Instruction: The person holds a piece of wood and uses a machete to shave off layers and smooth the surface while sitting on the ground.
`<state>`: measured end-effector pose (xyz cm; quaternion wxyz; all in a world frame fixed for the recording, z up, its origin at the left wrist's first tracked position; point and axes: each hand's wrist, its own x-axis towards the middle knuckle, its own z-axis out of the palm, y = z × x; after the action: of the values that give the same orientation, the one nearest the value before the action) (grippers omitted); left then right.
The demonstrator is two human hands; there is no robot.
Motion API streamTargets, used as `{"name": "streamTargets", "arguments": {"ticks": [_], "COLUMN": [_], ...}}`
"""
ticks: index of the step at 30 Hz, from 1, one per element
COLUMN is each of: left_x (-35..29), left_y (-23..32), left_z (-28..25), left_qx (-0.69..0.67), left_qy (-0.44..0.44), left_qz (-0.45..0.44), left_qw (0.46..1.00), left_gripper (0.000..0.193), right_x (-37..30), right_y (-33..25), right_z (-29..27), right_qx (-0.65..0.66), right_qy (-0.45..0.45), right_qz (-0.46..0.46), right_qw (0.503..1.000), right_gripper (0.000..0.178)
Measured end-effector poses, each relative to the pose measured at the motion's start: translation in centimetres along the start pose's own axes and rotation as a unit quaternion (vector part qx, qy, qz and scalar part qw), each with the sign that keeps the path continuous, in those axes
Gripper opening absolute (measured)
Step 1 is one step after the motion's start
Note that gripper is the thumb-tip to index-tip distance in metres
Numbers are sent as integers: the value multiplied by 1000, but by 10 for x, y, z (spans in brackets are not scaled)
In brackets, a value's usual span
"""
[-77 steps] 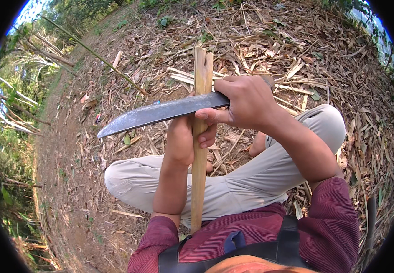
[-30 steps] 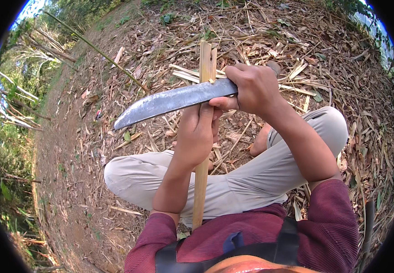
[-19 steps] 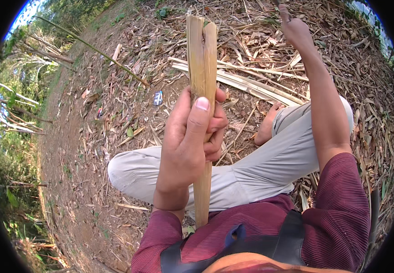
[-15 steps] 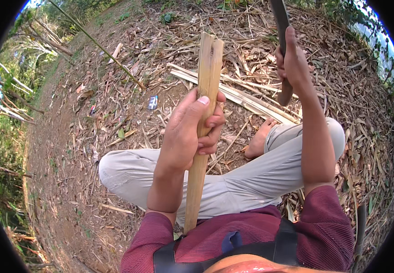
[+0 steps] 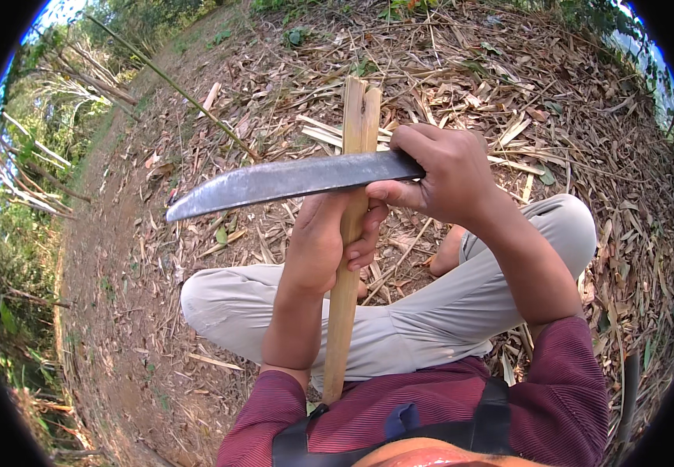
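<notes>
My left hand [image 5: 317, 245] is wrapped round the middle of a long yellowish bamboo slat [image 5: 342, 315]. The slat stands roughly lengthwise before me, its near end against my shirt and its far end showing a split. A machete [image 5: 274, 184] is gripped in my right hand [image 5: 454, 171]. Its dark, slightly curved blade lies across the slat, just above my left hand, with the tip out to the left. The blade hides part of the slat and the top of my left hand. The machete's handle is hidden inside my right fist.
Split bamboo strips [image 5: 517, 163] lie on the ground beyond my right hand. Dry leaves and chips cover the soil around my bent legs [image 5: 430, 311]. A thin green stalk [image 5: 173, 89] slants in at the upper left, and a dark pole [image 5: 630, 389] lies at the lower right.
My right hand has come down and left from the upper right, bringing the machete across the bamboo slat. My left hand still grips the slat in about the same place.
</notes>
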<state>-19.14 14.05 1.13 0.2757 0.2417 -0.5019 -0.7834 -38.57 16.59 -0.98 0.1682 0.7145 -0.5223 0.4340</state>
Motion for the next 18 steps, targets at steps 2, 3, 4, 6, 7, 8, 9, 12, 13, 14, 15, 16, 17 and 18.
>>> {"name": "streamTargets", "arguments": {"ticks": [2,3,4,6,7,8,9,12,13,14,15,16,17,18], "left_x": [0,0,1,-1,0,2,3,3,1,-1,-2,-10,-15,-18], "left_y": [-8,-10,-14,-21,-22,-23,-23,-23,-20,-16,-10,-5,-2,1], "left_z": [-5,-3,2,10,10,9,9,11,11,10,12,21,27,32], "left_qx": [-1,9,19,61,69,77,85,98,89,79,73,53,42,34], "left_qy": [16,31,47,79,78,77,77,87,61,35,6,-23,-27,-31], "left_qz": [-17,-3,10,46,45,44,44,55,40,25,12,36,34,31], "left_qw": [1000,999,999,994,994,993,992,990,993,996,997,998,998,998], "left_gripper": [31,29,28,26,26,26,26,22,24,26,29,29,29,30], "right_x": [-2,-3,-4,-4,-5,-7,-8,-5,-3,1,8,23,30,21], "right_y": [-3,-5,-7,-8,-6,-4,-2,0,5,14,27,53,81,95], "right_z": [2,2,2,5,5,6,7,10,11,12,12,0,-15,-16], "right_qx": [-11,-15,-20,-33,-33,-34,-34,-40,-67,-94,-123,-60,1,20], "right_qy": [-11,-16,-21,3,-3,-8,-13,-2,15,31,52,-3,-61,-50], "right_qz": [-6,-1,4,1,4,7,9,-16,25,66,108,225,342,377], "right_qw": [1000,1000,1000,999,999,999,999,999,997,993,985,972,938,925], "right_gripper": [71,74,76,81,80,79,79,81,82,83,84,87,91,93]}}
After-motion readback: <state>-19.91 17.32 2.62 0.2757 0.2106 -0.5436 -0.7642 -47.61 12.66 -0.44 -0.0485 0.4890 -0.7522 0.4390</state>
